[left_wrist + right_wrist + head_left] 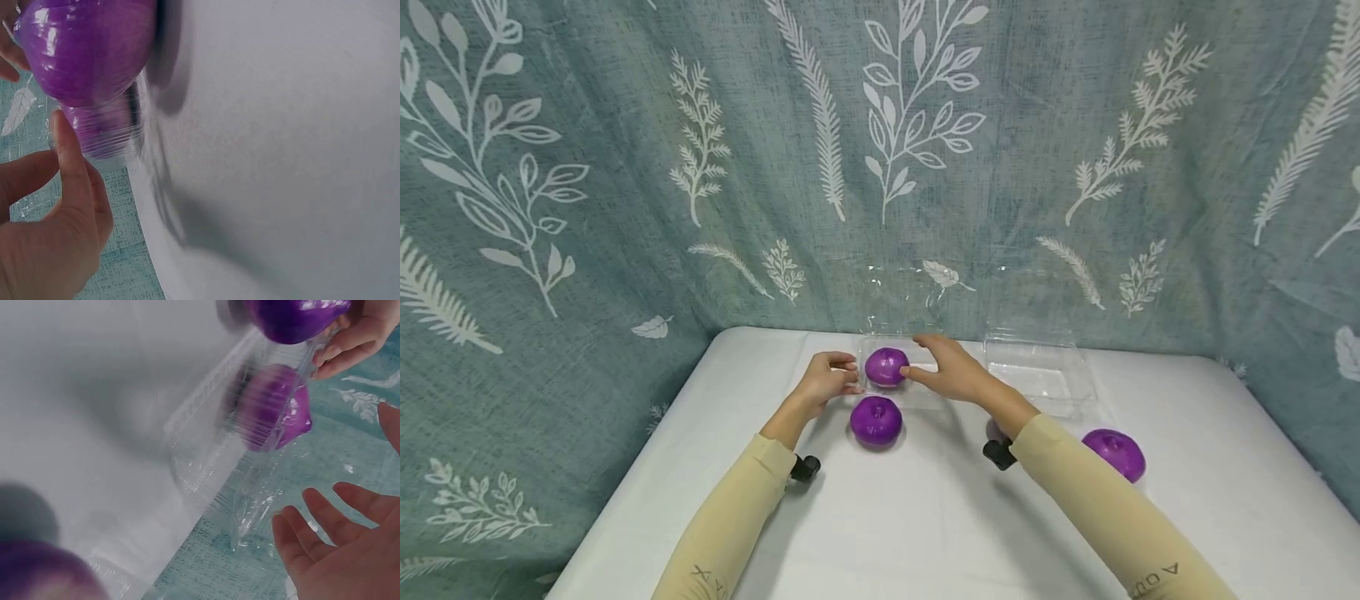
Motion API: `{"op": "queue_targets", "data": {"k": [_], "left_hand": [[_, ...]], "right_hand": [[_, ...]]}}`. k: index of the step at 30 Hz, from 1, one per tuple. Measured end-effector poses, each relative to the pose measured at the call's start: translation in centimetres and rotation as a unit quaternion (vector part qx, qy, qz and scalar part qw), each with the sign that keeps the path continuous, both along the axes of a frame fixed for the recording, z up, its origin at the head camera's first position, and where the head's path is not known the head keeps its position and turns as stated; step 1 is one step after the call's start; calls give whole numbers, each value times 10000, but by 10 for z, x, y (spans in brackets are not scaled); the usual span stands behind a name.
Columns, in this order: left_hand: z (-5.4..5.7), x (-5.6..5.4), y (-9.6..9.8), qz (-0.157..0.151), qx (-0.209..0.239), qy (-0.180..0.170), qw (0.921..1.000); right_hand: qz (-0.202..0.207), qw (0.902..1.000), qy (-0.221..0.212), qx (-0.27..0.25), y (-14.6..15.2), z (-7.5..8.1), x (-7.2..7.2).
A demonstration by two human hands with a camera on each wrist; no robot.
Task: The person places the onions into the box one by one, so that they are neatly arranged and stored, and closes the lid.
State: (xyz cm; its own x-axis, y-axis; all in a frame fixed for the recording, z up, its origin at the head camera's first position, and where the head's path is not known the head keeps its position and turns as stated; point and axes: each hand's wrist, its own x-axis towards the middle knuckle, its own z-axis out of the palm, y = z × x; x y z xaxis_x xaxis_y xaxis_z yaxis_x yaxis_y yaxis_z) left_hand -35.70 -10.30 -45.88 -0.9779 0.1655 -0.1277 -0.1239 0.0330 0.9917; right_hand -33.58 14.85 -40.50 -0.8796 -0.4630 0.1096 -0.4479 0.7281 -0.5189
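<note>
A purple onion lies inside the left clear plastic container, at its left end; the container's lid stands raised behind. My left hand is at that end, its fingertips holding the container's edge; in the left wrist view the left hand shows thumb and forefinger close together there. My right hand is over the container, just right of the onion, thumb and fingers spread. In the right wrist view that right hand holds nothing. Just in front of the container sits a second purple onion.
To the right is another clear container, its lid also raised. One more purple onion is beside my right forearm, and another is mostly hidden behind it. A patterned curtain hangs behind the white table.
</note>
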Motion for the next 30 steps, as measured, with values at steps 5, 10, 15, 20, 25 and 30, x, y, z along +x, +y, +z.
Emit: {"op": "queue_targets", "data": {"k": [5,10,15,20,25,30], "left_hand": [[0,-1,-1,20,-47,63,10000],[1,-1,0,29,-27,50,10000],[0,0,-1,2,-70,81,9999],[0,0,-1,7,-86,54,9999],[-1,-1,0,-7,-114,70,9999],[-2,-2,1,9,-164,86,9998]], "right_hand": [[141,9996,7,-242,7,6,15],[313,9988,1,-366,8,8,33],[424,9973,-188,-574,3,1,51],[264,9951,-512,-799,-4,-9,63],[26,9916,-793,-1024,-13,-22,71],[-191,9868,-1026,-1236,-22,-33,77]]}}
